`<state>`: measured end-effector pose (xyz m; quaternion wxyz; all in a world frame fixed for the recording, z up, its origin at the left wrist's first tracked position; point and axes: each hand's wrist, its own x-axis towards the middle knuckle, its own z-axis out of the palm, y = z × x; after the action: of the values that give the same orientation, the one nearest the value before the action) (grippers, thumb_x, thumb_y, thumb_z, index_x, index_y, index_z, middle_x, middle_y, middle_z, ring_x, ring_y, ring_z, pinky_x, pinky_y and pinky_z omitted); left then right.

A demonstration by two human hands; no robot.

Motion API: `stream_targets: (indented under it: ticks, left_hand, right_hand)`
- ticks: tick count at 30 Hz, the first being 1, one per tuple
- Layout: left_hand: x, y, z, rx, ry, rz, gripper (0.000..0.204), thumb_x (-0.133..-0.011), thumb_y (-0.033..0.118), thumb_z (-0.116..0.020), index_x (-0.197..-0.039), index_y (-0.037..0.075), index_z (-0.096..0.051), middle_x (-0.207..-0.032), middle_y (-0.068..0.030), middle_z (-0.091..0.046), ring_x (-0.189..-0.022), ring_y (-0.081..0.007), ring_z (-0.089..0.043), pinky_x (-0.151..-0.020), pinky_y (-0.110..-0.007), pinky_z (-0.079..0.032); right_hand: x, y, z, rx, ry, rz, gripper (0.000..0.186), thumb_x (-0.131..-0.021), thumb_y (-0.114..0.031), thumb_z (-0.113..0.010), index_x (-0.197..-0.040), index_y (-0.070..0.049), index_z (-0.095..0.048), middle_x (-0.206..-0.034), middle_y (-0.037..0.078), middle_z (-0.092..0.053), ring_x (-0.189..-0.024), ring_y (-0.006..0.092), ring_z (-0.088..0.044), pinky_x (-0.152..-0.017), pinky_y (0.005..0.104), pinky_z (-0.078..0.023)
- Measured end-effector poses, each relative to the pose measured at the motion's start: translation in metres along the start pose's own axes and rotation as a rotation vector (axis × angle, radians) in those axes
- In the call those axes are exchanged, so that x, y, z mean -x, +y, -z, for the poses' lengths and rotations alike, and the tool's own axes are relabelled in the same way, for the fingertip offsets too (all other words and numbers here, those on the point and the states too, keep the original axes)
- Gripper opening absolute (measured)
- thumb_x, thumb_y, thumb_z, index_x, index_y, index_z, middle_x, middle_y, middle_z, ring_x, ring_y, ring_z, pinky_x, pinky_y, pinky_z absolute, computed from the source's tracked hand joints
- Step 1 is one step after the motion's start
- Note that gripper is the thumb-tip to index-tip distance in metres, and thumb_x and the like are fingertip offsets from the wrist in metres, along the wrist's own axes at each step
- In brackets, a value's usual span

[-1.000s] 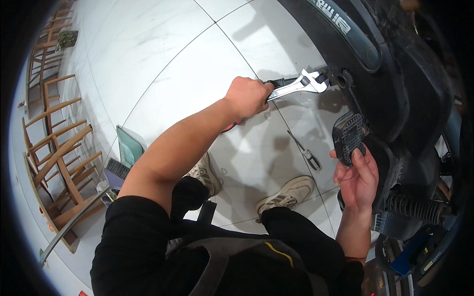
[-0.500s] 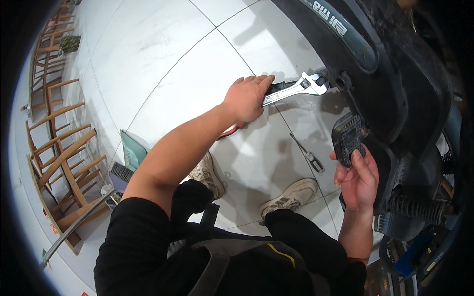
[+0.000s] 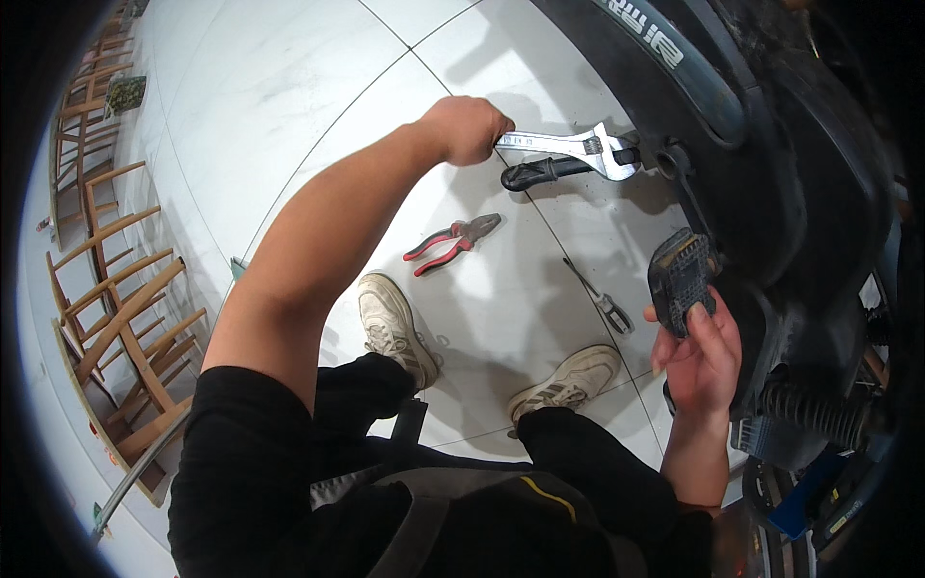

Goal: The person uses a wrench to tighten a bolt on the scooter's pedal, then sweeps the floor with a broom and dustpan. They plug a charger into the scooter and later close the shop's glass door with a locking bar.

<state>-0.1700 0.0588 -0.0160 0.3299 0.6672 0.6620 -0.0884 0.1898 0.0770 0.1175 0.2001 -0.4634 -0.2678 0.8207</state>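
Note:
My left hand [image 3: 470,130] is closed round the handle end of a silver adjustable wrench [image 3: 568,144]. The wrench's jaws sit at a dark fitting [image 3: 627,156] beside the black body of an electric scooter [image 3: 800,183]; how tightly they grip it cannot be told. Just below the wrench is a black, handle-like bar [image 3: 544,172] with a rounded end. In my right hand [image 3: 700,352], fingers and thumb pinch the lower edge of a black ribbed pedal [image 3: 680,279] next to the scooter's side.
Red-and-black pliers [image 3: 453,243] and a screwdriver [image 3: 603,299] lie on the white tiled floor [image 3: 328,58]. My shoes [image 3: 568,380] stand near them. Wooden chairs [image 3: 125,318] line the left side. A coil spring [image 3: 819,409] shows at the scooter's lower right.
My left hand has moved up and left, swinging the wrench handle away from me. The pliers and black bar are now uncovered. My right hand stays on the pedal.

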Motion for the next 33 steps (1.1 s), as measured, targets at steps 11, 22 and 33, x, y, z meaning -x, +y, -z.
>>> stream_targets:
  ticks: [11, 22, 33]
  left_hand:
    - [-0.059, -0.010, 0.030, -0.195, 0.075, 0.097, 0.014, -0.075, 0.021, -0.071, -0.087, 0.014, -0.072, -0.085, -0.0093, -0.070, -0.084, -0.0317, -0.066, -0.072, -0.042, -0.053]
    - [-0.103, -0.002, 0.065, -0.397, 0.232, -0.019, 0.024, -0.074, 0.013, -0.062, -0.094, 0.015, -0.074, -0.096, -0.0093, -0.072, -0.095, -0.0299, -0.068, -0.083, -0.046, -0.051]
    - [-0.054, -0.026, 0.050, -0.263, 0.260, -0.193, 0.010, -0.077, 0.023, -0.065, -0.086, 0.017, -0.066, -0.083, -0.0070, -0.069, -0.085, -0.0303, -0.065, -0.071, -0.044, -0.051]
  right_hand:
    - [0.000, 0.002, 0.002, -0.034, 0.009, -0.020, 0.045, -0.095, -0.017, -0.055, -0.128, 0.010, -0.042, -0.097, 0.028, -0.066, -0.055, 0.0211, -0.062, -0.053, 0.0293, -0.053]
    - [0.001, 0.003, -0.003, -0.037, 0.029, -0.006, 0.043, -0.095, -0.018, -0.055, -0.127, 0.009, -0.044, -0.096, 0.027, -0.066, -0.055, 0.0217, -0.062, -0.052, 0.0303, -0.053]
    - [0.000, 0.009, 0.004, -0.151, -0.033, -0.047, 0.035, -0.097, -0.016, -0.050, -0.126, 0.004, -0.048, -0.102, 0.023, -0.066, -0.067, 0.0225, -0.062, -0.058, 0.0336, -0.052]
